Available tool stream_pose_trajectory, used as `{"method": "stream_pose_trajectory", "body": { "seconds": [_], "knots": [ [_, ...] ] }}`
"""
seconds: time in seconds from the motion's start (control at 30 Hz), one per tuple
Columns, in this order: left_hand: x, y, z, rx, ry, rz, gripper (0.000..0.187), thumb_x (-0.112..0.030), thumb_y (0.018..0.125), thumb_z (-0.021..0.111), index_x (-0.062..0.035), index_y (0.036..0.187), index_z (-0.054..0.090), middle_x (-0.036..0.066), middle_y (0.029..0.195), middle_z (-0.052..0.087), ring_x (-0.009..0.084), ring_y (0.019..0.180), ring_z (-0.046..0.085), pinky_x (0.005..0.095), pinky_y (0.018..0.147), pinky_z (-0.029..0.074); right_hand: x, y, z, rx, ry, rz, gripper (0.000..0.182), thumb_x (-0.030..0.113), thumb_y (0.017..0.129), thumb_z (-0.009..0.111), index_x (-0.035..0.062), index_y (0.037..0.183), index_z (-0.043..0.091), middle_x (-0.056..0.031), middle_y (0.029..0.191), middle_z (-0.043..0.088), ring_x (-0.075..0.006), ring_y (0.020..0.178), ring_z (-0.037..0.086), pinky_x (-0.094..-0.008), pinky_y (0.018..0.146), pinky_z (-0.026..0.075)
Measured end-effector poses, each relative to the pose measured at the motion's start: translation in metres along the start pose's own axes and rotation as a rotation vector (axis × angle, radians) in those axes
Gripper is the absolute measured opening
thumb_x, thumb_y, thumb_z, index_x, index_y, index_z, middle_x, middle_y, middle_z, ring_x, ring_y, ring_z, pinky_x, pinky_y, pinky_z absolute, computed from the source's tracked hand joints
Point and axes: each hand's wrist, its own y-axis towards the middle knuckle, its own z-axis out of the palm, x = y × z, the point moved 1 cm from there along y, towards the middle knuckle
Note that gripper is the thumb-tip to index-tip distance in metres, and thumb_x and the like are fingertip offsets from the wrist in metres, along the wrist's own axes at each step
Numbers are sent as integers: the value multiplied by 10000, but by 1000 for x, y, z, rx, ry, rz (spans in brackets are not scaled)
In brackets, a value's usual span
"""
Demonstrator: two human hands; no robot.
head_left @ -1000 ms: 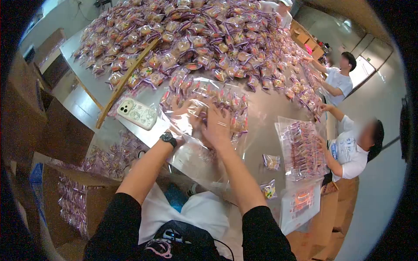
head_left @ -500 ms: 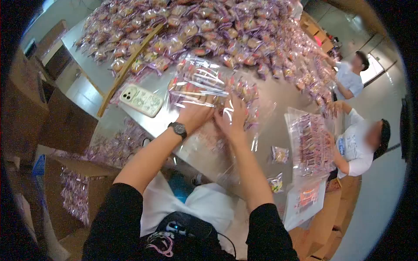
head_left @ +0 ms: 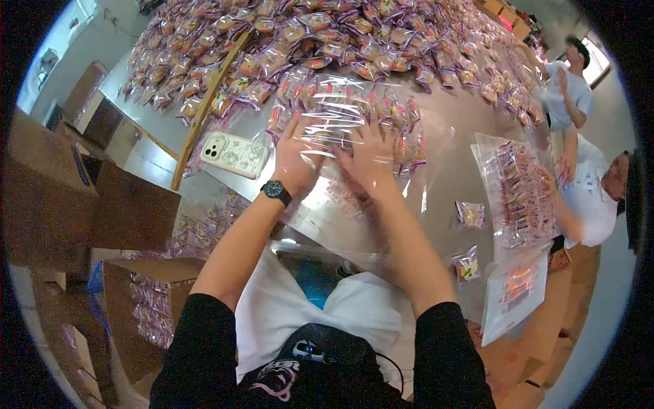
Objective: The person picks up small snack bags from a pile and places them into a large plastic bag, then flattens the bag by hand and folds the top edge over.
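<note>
A large clear plastic bag (head_left: 334, 116) lies on the metal table, with rows of small wrapped snack packets (head_left: 409, 140) inside it. My left hand (head_left: 298, 158), a black watch on its wrist, lies over the near left part with fingers stretched out. Beside it, my right hand (head_left: 370, 153) is spread flat over the middle of the packets. Shiny film crosses both hands' fingers, which look to be inside the bag. The bag's loose mouth reaches toward me around my forearms.
A big heap of packets (head_left: 340, 34) covers the table's far side, with a wooden strip (head_left: 211, 102) at its left. A phone (head_left: 235, 155) lies left of the bag. Two loose packets (head_left: 469, 214) and another filled bag (head_left: 521, 194) are right, near two people. Cardboard boxes (head_left: 136, 184) stand left.
My hands have moved apart and flattened, fingers now spread over the packets. The packets in the bag lie more spread out. At the right, the co-workers' arms have shifted.
</note>
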Motion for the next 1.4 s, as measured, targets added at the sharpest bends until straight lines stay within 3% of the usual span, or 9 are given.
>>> {"method": "stream_pose_trajectory", "body": {
  "seconds": [0.3,0.53,0.8,0.93,1.0,1.07,1.2,1.3,1.4],
  "knots": [
    [7,-2,4,-20,203,-76,599,-219,820,707,-81,1387,571,133,1466,574,315,1293,549,461,1134,375,19,10,4,-134,-37,-3,531,258,829,703,127,1342,656,-182,1394,611,-450,1360,494,-563,1199,306],
    [14,3,-4,55,176,-125,553,-232,869,676,-162,1412,593,95,1431,605,317,1333,549,527,1135,350,20,8,13,-174,-242,-60,484,268,811,716,134,1276,706,-157,1284,658,-415,1266,563,-591,1179,327],
    [12,-10,3,173,274,-114,608,-268,959,558,-91,1530,443,184,1557,471,348,1409,479,569,1200,302,10,11,10,-190,-47,-119,520,311,810,717,51,1260,692,-158,1236,684,-373,1227,592,-507,1135,409],
    [29,-12,11,216,259,-51,681,-302,931,627,-14,1515,428,201,1573,455,354,1453,438,528,1218,298,11,7,0,-186,2,-85,602,355,819,715,45,1329,637,-215,1398,589,-426,1321,508,-525,1154,381],
    [35,-1,5,295,128,-37,679,-288,916,652,-23,1507,447,191,1573,462,354,1463,427,519,1218,307,9,2,23,-228,497,-25,634,386,812,729,47,1338,625,-215,1459,533,-411,1372,456,-550,1186,321],
    [30,10,-5,269,101,-79,609,-208,915,630,-42,1484,488,169,1540,504,374,1448,435,510,1205,328,21,6,-6,-3,-18,-1,638,404,805,746,69,1335,630,-212,1458,531,-396,1378,451,-557,1203,289],
    [32,-4,9,71,118,-33,601,-156,903,603,-35,1481,490,187,1523,512,407,1426,448,519,1193,325,33,12,-4,-67,-3,-50,742,505,806,743,89,1398,579,-205,1400,553,-388,1360,460,-665,1195,219],
    [28,-4,-3,62,-38,-95,584,-117,900,597,-53,1473,504,163,1527,514,412,1430,441,525,1193,334,35,9,42,-224,-276,-25,617,402,858,681,93,1383,582,-245,1379,548,-453,1333,469,-713,1153,252],
    [38,-7,-7,60,-61,-61,548,-107,882,621,-71,1426,561,140,1507,542,398,1415,467,523,1182,363,50,22,37,-176,-199,69,406,285,858,674,102,1220,683,-265,1344,569,-497,1361,431,-698,1150,269]
  ]
}}
